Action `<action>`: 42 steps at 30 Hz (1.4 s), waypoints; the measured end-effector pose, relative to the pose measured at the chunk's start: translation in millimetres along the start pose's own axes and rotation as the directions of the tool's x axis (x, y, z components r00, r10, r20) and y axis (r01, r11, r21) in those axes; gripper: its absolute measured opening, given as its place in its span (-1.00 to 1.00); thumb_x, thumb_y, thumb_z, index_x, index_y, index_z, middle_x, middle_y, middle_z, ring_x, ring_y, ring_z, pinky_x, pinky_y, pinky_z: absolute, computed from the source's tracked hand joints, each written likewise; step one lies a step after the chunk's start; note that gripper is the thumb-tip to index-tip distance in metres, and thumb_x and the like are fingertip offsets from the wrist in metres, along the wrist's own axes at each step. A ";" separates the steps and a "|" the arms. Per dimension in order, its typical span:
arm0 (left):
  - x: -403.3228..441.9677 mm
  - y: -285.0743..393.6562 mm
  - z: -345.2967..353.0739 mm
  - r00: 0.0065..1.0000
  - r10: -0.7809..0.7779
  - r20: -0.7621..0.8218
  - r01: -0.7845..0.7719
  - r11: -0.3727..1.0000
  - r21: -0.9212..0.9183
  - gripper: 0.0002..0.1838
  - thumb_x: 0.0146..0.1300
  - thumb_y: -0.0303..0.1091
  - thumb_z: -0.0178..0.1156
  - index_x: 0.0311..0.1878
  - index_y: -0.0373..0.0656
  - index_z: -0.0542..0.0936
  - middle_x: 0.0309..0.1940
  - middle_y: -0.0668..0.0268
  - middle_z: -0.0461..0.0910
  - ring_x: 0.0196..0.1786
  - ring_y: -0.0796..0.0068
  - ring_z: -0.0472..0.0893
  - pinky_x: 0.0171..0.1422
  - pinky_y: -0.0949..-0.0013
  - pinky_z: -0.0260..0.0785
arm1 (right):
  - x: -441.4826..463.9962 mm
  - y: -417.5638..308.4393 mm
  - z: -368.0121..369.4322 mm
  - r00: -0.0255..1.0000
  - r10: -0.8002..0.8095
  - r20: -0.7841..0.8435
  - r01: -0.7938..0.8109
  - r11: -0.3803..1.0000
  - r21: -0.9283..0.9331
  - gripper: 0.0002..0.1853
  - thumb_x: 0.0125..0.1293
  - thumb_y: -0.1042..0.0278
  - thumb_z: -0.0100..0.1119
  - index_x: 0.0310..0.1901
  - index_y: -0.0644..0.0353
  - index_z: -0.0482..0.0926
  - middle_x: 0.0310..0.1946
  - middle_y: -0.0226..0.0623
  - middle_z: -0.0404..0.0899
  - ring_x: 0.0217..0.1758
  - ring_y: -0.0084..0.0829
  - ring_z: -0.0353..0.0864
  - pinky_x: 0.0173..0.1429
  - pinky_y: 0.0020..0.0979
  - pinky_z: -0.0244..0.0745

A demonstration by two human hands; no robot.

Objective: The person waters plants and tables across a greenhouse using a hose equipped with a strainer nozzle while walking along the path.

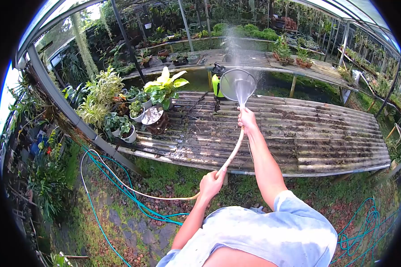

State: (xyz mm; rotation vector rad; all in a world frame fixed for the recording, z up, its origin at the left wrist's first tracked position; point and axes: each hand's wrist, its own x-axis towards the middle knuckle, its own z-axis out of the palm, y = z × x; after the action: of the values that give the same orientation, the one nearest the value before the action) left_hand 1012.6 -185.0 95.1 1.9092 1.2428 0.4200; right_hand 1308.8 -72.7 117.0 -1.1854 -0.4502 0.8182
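Observation:
My right hand [246, 119] is wrapped round the upper end of a pale hose [234, 150], held out over the bench. Water [242, 91] shoots from that end, and spray [236, 49] rises beyond it. Just past the hand is a round, dark-rimmed thing [229, 73] with a see-through, mesh-like middle; whether it is joined to the hose I cannot make out. Lower down, my left hand [210, 184] grips the same hose, which trails away to the left. A yellow-green pump sprayer [217, 85] with a black top stands partly behind the round thing.
A bench of corrugated sheets [338, 133] spans the front. Potted plants [133, 107] crowd its left end. A second bench [325, 71] with pots lies behind. Teal hose [133, 196] runs along the ground at left, with more coils [358, 229] at right. A metal post [71, 107] slants at left.

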 end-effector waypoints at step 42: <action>11.0 -16.8 -5.0 1.000 -0.021 -0.006 0.020 0.998 -0.057 -0.32 0.37 0.27 0.01 -0.54 -0.23 0.51 -0.68 0.12 0.50 -0.52 0.07 0.55 -0.34 0.08 0.31 | 5.5 9.8 18.7 0.997 0.021 0.075 -0.028 0.994 0.101 -0.86 0.53 0.26 -0.03 -0.03 0.09 0.31 -0.53 -0.46 0.30 -0.67 -0.69 0.23 -0.69 -0.61 0.11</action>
State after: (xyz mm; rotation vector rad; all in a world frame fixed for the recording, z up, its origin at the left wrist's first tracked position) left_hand 1004.2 -169.8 83.7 1.8474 1.2408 0.4462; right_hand 1296.2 -55.2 113.5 -1.0703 -0.4497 0.8981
